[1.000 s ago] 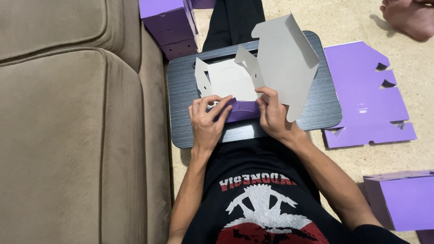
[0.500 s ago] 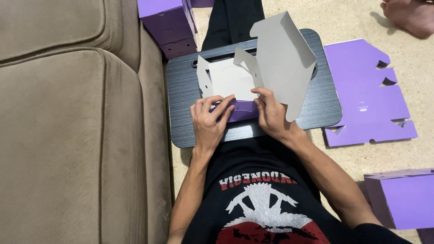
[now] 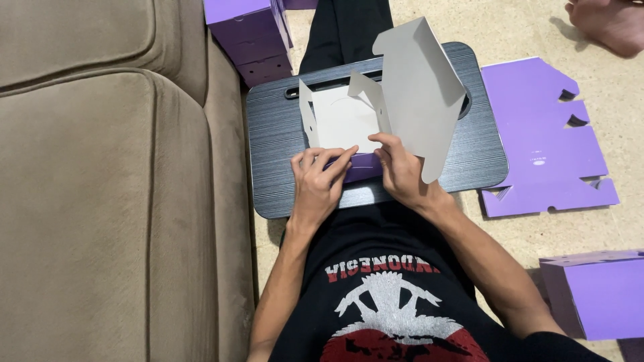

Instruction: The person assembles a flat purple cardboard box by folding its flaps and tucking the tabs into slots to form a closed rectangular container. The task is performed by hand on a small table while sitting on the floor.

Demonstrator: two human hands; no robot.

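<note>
A half-folded cardboard box (image 3: pixel 342 121), purple outside and grey-white inside, lies on a dark lap tray (image 3: pixel 268 154) across my legs. Its side flaps stand up and a large lid panel (image 3: pixel 422 94) rises at the right. My left hand (image 3: pixel 318 177) presses on the box's near wall, with the fingers curled over the purple edge. My right hand (image 3: pixel 399 167) pinches the near right corner, where the lid panel meets the wall.
A beige sofa (image 3: pixel 114 188) fills the left side. A flat purple box blank (image 3: pixel 543 141) lies on the floor at the right. Folded purple boxes stand at the top (image 3: pixel 251 30) and at the lower right (image 3: pixel 597 295). Another person's foot (image 3: pixel 604 23) shows at the top right.
Both hands have stayed on the near wall of the box. The fingers have shifted slightly and the flaps stand nearly the same.
</note>
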